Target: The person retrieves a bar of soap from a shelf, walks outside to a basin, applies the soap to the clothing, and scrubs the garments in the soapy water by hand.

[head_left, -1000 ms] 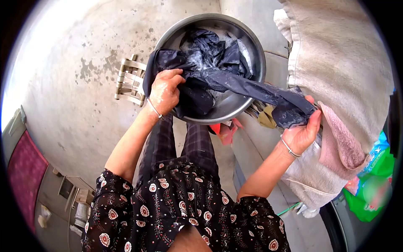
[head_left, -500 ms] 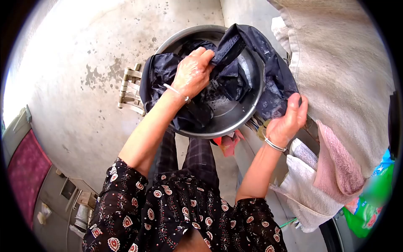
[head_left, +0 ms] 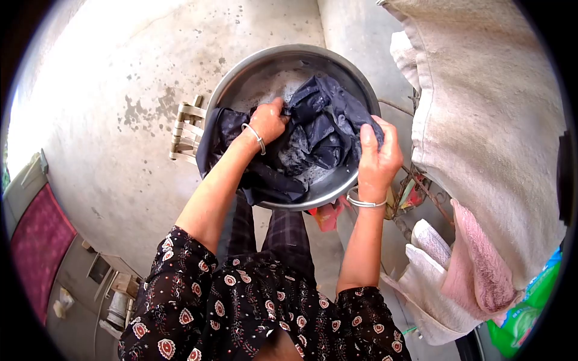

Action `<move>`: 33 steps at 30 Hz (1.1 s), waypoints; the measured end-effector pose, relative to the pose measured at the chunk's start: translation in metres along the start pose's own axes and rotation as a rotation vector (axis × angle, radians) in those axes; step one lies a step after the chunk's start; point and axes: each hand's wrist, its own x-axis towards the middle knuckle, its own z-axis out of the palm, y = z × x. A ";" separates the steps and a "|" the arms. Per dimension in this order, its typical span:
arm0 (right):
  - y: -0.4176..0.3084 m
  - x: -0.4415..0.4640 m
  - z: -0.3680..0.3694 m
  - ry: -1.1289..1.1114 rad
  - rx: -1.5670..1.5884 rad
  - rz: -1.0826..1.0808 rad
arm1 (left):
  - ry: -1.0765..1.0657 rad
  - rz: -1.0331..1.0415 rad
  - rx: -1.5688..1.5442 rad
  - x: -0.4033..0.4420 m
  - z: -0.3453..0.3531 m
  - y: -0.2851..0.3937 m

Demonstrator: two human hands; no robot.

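Dark cloth, wet, creased, flecked with suds: heaped in a round metal basin, a further part draped over the basin's left rim. Left hand: over the basin's interior, back of hand up, fingers curled, the grip closed on a bunched fold; how much is held cannot be told. Right hand: at the right rim, the grip narrow, thumb on the near side, an edge of the cloth pinched against the fingers. Principal relation: the upper length of cloth lies between the 2 hands, up and right of the left grip, its long axis bending over and slanting down rightward to the right grip; the left hand is nearer the middle of the basin, the right hand holds the outer end. Wrists: 1 pale bracelet on each. Surroundings: slatted wooden stool just beside the basin, left; pink towel and large beige cloth, right.
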 end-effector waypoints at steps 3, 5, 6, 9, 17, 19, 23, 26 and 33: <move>0.016 0.013 0.036 -0.085 -0.335 -0.100 | 0.323 -0.109 -0.026 -0.001 0.000 0.030; 0.036 0.019 0.064 -0.097 -0.391 -0.054 | 0.416 -0.114 -0.005 0.005 0.001 0.055; 0.040 0.024 0.074 -0.104 -0.384 -0.087 | 0.450 -0.079 0.034 0.007 0.003 0.064; 0.059 0.025 0.106 -0.234 -0.314 -0.124 | 0.286 -0.129 0.243 0.016 0.023 0.047; 0.086 0.012 0.145 -0.288 -0.489 -0.050 | 0.217 -0.028 0.266 0.042 0.039 0.013; 0.091 0.011 0.149 -0.276 -0.434 -0.068 | 0.161 -0.129 0.186 0.037 0.032 0.019; 0.082 0.033 0.126 -0.197 0.135 0.053 | 0.335 -0.142 -0.432 0.031 0.010 0.008; 0.006 0.013 0.097 -0.321 0.379 0.210 | 0.394 -0.173 -1.099 0.033 0.013 0.003; 0.011 0.015 0.127 -0.039 0.099 0.241 | 0.305 -0.172 -1.629 -0.010 0.015 0.048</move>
